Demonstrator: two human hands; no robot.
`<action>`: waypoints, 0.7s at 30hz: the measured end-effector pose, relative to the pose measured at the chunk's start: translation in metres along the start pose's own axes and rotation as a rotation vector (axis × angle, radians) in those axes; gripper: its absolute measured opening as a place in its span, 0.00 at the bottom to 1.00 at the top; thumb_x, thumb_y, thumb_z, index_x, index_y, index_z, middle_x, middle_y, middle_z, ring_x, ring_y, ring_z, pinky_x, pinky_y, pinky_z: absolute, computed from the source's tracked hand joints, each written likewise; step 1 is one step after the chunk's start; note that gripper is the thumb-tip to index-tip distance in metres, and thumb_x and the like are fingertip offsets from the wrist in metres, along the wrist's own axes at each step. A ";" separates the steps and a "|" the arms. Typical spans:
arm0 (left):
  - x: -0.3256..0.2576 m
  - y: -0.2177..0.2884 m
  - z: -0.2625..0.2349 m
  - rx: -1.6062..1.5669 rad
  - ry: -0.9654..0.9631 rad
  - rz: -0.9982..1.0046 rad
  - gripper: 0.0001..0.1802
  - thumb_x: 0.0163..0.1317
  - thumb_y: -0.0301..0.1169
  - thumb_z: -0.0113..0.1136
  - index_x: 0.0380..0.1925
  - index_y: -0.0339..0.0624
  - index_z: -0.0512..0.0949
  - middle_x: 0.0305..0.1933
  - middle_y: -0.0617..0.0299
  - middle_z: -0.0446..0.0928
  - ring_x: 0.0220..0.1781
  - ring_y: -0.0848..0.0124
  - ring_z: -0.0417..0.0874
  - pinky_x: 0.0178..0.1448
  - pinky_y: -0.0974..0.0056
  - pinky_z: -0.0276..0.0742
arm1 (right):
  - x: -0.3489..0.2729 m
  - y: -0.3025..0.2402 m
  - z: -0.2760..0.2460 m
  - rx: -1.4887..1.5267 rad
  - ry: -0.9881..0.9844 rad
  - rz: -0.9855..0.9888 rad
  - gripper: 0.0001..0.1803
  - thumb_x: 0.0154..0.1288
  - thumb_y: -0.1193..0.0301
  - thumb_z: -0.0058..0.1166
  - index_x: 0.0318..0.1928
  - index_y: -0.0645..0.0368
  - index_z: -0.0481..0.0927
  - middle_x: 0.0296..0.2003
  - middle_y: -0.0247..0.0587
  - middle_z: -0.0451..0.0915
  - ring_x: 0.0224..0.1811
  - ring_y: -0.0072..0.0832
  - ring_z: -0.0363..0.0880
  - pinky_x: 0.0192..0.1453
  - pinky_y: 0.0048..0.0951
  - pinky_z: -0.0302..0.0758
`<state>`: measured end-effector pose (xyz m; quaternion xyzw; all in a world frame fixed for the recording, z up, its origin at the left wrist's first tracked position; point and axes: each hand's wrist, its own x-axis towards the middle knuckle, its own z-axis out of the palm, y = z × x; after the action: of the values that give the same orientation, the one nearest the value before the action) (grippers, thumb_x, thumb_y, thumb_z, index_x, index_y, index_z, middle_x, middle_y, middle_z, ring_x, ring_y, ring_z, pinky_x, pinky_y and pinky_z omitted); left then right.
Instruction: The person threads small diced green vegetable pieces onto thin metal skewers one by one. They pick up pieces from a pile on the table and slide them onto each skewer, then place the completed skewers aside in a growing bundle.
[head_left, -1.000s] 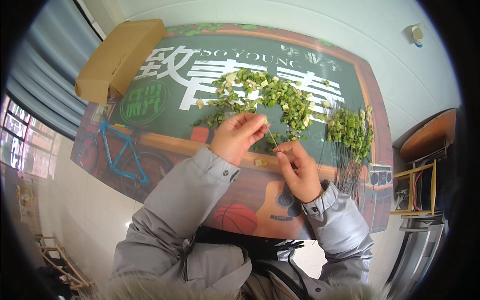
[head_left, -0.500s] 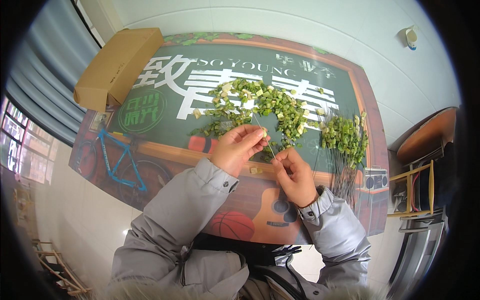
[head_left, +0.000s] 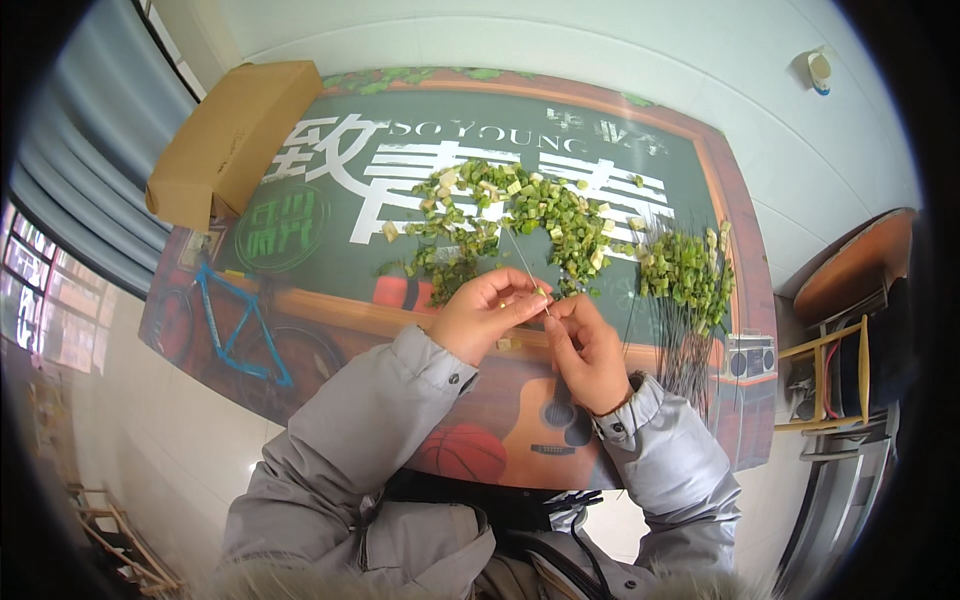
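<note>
At the far left hangs a blue-grey curtain. Right of it, a brown cardboard box stands on the far left corner of the surface, which is printed with a dark green board, white lettering and other pictures. A blue bicycle is part of that print, near the left edge.

The left hand, in a grey sleeve, is over the near middle of the surface. Its grip is closed at thumb and forefinger on a small green piece, next to a thin stick; whether the stick passes through the piece I cannot tell. The stick slants from the fingertips toward the far left. Just below this hand lies a loose pale piece.

Beyond both hands spreads a curved heap of chopped green and pale pieces. The right hand is just beside the left, its grip pinched shut around the near end of the stick.

Farther right lies a bundle of dark thin sticks, their far ends covered with green pieces. Past the right edge of the surface stands a wooden-framed chair.
</note>
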<state>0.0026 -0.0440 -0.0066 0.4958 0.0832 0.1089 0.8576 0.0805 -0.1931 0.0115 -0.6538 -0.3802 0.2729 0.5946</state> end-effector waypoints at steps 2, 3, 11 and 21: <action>0.001 0.001 -0.001 0.013 -0.003 -0.021 0.07 0.62 0.25 0.53 0.40 0.37 0.73 0.44 0.61 0.75 0.45 0.73 0.76 0.51 0.67 0.73 | 0.000 0.000 0.000 0.009 0.010 -0.002 0.03 0.67 0.75 0.45 0.38 0.61 0.67 0.20 0.28 0.70 0.19 0.10 0.62 0.21 0.15 0.58; 0.001 0.001 -0.001 0.002 0.001 -0.047 0.07 0.62 0.25 0.54 0.40 0.37 0.73 0.44 0.61 0.75 0.45 0.73 0.76 0.51 0.67 0.73 | 0.000 0.000 0.000 0.016 0.013 0.029 0.02 0.66 0.77 0.45 0.38 0.62 0.67 0.20 0.28 0.70 0.20 0.10 0.61 0.21 0.16 0.57; -0.002 0.004 -0.001 0.087 0.005 -0.074 0.09 0.62 0.28 0.55 0.41 0.36 0.73 0.42 0.61 0.76 0.44 0.75 0.77 0.49 0.69 0.73 | -0.002 0.001 0.000 0.129 0.032 0.079 0.03 0.67 0.75 0.44 0.39 0.61 0.67 0.20 0.25 0.68 0.18 0.09 0.60 0.21 0.14 0.56; 0.001 0.032 -0.013 0.380 0.162 0.127 0.14 0.67 0.36 0.47 0.40 0.35 0.75 0.38 0.61 0.78 0.38 0.77 0.77 0.43 0.71 0.73 | 0.006 -0.001 -0.006 0.253 0.302 0.008 0.07 0.71 0.68 0.39 0.39 0.59 0.66 0.10 0.28 0.63 0.07 0.14 0.54 0.11 0.17 0.52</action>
<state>-0.0032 -0.0171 0.0145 0.6425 0.1395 0.1846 0.7305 0.0885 -0.1911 0.0140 -0.6090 -0.2470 0.2195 0.7211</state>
